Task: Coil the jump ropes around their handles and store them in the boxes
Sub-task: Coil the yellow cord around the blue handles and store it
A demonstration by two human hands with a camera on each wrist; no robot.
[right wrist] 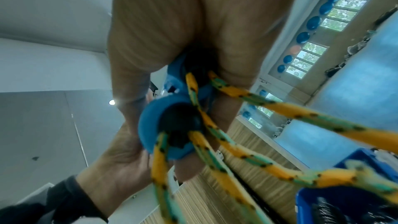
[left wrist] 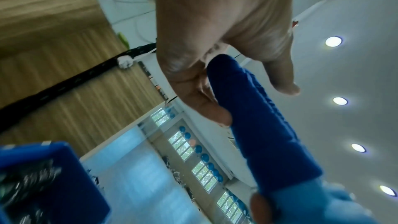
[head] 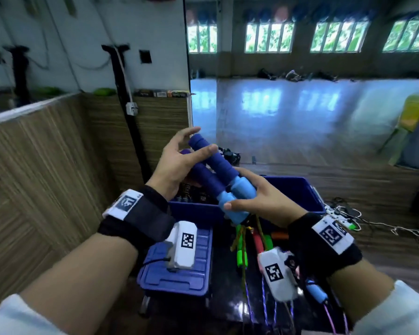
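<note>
The two blue jump rope handles (head: 218, 175) are being held side by side in the air, tilted, with their dark blue foam grips pointing up and away and their light blue caps (head: 237, 197) pointing down toward the person. The yellow-and-green rope (right wrist: 286, 110) is hanging out of the caps, its strands trailing down toward the table (head: 230, 281).

The right hand (head: 259, 197) is gripping the cap end, thumb below and fingers curling over the top, so the handles are lying across its palm. In the right wrist view the caps are sitting between thumb and fingers with the rope spilling out beneath. The left hand (head: 179, 163) is holding the upper, foam end: its thumb is pressing on the upper handle while the fingers are reaching behind, loosely bent.

Directly below and behind the handles an open blue box (head: 298, 192) is sitting on the table, with dark coiled things inside that are too blurred to name. Nearer the person a closed blue box lid (head: 194, 269) is lying under the left wrist, and beside it other ropes with green handles (head: 240, 255) are lying loose.
</note>
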